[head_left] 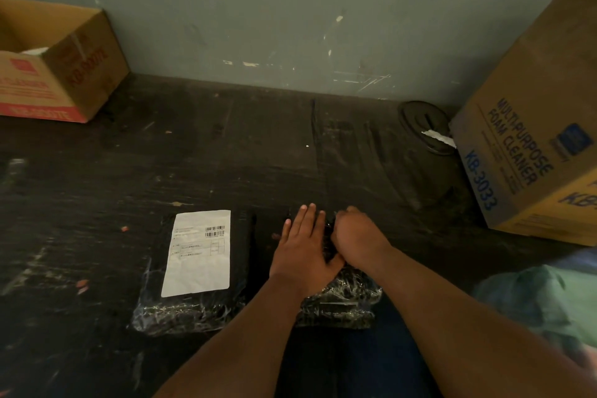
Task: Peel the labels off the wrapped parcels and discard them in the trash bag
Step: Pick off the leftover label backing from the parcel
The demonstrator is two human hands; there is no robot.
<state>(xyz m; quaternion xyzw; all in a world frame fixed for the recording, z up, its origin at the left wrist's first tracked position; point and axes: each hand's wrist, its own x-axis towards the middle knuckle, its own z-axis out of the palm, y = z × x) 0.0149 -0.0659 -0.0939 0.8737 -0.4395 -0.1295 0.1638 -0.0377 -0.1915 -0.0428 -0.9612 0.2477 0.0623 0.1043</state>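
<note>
Your left hand [303, 245] lies flat with straight fingers, pressing down on a black wrapped parcel [342, 300] on the dark table [226, 145]. Your right hand [357, 236] sits just beside it, touching at the thumb side, fingers curled down onto the same parcel's far end; you cannot tell whether they pinch anything, as the knuckles hide the tips. No label shows on this parcel where it is uncovered. To the left of your left hand, close by, lies a second black parcel [193, 310] with its white label [197, 252] on top. Well beyond your right hand, near the wall, a dark trash bag [423, 126] sits against a brown cardboard box [533, 126]. Far off left stands an open carton [61, 64].
</note>
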